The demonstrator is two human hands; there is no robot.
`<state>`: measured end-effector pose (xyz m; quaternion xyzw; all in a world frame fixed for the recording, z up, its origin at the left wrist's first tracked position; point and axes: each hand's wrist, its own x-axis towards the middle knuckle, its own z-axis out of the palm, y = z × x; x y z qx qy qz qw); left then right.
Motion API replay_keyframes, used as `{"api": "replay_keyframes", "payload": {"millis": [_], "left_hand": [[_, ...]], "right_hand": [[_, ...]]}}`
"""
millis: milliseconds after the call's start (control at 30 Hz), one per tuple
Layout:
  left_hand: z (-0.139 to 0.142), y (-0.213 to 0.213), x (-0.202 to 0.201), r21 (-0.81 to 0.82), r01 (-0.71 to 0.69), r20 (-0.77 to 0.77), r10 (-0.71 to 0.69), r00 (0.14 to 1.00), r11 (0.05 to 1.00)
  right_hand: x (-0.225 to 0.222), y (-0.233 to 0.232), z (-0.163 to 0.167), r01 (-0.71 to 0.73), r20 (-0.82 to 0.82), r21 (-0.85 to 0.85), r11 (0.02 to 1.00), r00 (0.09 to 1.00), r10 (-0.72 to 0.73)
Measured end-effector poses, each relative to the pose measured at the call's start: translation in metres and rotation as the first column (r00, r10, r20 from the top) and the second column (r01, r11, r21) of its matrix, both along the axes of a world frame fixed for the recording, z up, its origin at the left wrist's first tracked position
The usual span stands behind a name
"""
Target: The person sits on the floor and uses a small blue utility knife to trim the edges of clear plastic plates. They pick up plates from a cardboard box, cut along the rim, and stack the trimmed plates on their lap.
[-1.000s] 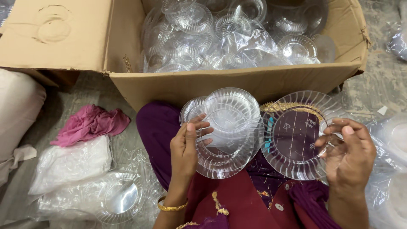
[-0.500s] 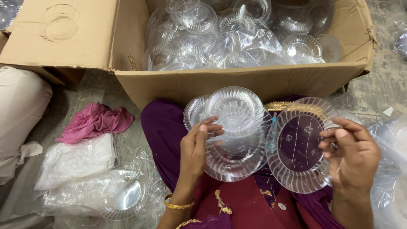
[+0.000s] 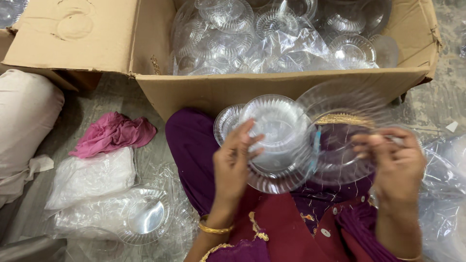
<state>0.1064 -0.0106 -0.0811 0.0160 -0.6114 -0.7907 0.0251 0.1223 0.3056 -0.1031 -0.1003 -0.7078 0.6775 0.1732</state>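
1. Plainly, the left hand had its grip closed on a stack of clear ribbed plastic bowls, fingers spread over the top bowl's inside and thumb under the rim; the stack was held over the lap, just in front of the near wall of the brown cardboard box.
2. The right hand pinched the rim of a single clear ribbed plastic plate, which overlapped the stack's right edge and looked blurred.
3. More clear bowls in thin plastic wrap filled the box.
4. On the floor at the left lay a pink crumpled cloth and a bagged clear dish.
5. Risk, as I judged it: the thin pinch on slick plastic could slip, dropping the plate, and squeezing the nested bowls might crack a rim.
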Motion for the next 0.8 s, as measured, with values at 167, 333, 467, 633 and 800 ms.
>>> {"api": "replay_keyframes", "payload": {"millis": [167, 333, 467, 633, 800], "left_hand": [[0.002, -0.023, -0.004, -0.018, -0.083, -0.111, 0.081, 0.991, 0.996], [-0.005, -0.012, -0.003, -0.084, -0.034, -0.064, 0.029, 0.998, 0.996], [-0.004, 0.01, 0.005, -0.033, 0.138, -0.049, -0.14, 0.989, 0.99], [-0.002, 0.026, 0.017, -0.081, 0.247, -0.139, -0.256, 0.957, 0.966], [-0.008, 0.028, 0.016, -0.125, 0.215, -0.172, -0.235, 0.957, 0.968]], "right_hand": [[0.013, 0.032, 0.016, 0.086, -0.164, -0.265, 0.96, 0.977, -0.133], [0.021, 0.02, 0.005, 0.037, -0.161, -0.151, 0.988, 0.985, -0.062], [0.02, -0.001, 0.003, -0.027, -0.115, -0.121, 0.992, 0.993, 0.013], [0.02, -0.017, 0.011, -0.036, -0.043, 0.004, 0.999, 0.998, 0.036], [0.019, -0.024, 0.013, -0.022, 0.017, 0.113, 0.993, 1.0, 0.02]]}}
